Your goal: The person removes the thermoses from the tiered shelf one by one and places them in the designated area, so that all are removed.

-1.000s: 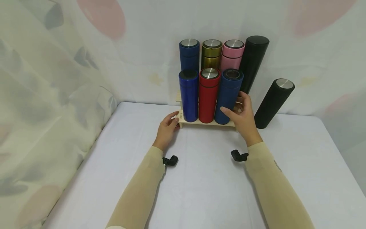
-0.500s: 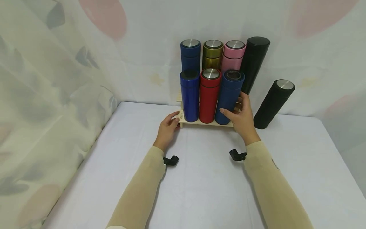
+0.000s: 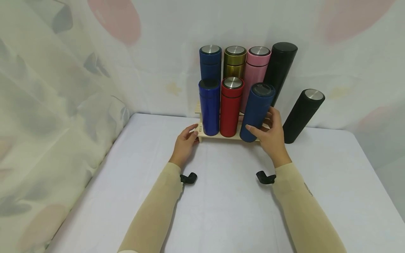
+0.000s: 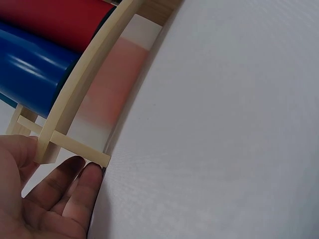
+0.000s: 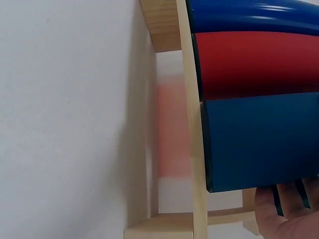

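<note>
Steadiness matters most at the left, I judge: my left hand (image 3: 184, 144), fingers partly bent, pinches the end of a pale wooden two-tier rack (image 4: 86, 75), and should brace it without pulling. Rightward along the front tier stand a glossy royal-blue cylindrical bottle (image 3: 210, 110) and a red cylindrical bottle (image 3: 231, 111) with a steel-coloured top. Next, a matte blue cylindrical bottle (image 3: 257, 109) with a dark top tilts right at the rack's front edge, well apart from my left hand; whether its base touches wood I cannot tell. My right hand (image 3: 273, 136) grips it, thumb across the front, fingers curled round the right side; a slow, even hold should keep it from knocking the red one.
</note>
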A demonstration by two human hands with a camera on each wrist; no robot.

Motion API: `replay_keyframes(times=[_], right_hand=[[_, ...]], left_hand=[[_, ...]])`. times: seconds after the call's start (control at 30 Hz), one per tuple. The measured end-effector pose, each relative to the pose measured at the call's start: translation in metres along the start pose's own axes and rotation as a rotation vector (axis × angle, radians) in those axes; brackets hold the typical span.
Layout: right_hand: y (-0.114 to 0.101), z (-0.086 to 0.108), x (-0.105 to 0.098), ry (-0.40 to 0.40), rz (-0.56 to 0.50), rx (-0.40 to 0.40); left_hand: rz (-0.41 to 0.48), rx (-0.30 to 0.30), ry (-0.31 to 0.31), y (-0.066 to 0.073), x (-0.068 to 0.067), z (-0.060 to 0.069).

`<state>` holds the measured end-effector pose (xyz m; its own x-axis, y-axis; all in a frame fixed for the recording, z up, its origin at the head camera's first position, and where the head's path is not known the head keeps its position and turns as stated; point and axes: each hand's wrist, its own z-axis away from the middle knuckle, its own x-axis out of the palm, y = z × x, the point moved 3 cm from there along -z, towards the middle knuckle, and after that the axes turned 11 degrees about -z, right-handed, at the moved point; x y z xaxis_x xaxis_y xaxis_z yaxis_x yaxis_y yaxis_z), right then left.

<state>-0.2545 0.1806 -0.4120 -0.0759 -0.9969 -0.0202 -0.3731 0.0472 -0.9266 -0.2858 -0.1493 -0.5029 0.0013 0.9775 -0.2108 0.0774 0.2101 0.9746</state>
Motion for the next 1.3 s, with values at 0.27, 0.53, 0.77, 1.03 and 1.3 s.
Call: replay_keyframes(times=[0.27,0.53,0.77,1.03,1.3], right_hand=[[-0.005,0.009,-0.014,0.032,0.026,0.0],[-0.009,0.015,-0.034,0.09,0.04,-0.014],[-0.011,0.02,-0.047,0.119,0.053,-0.039],[-0.026,0.021,-0.063,0.168,0.091,-0.06],[-0.039,0.023,-0.081,0.241,0.065,-0.049]], left_hand=[[-0.009,-0.006,-0.006,0.001,0.0,0.0],[-0.016,-0.008,0.011,0.0,0.001,0.0],[-0.033,-0.011,0.015,-0.001,0.001,-0.001],[-0.022,-0.004,0.006,-0.002,0.0,-0.001],[-0.024,-0.001,0.006,-0.003,0.0,-0.002]])
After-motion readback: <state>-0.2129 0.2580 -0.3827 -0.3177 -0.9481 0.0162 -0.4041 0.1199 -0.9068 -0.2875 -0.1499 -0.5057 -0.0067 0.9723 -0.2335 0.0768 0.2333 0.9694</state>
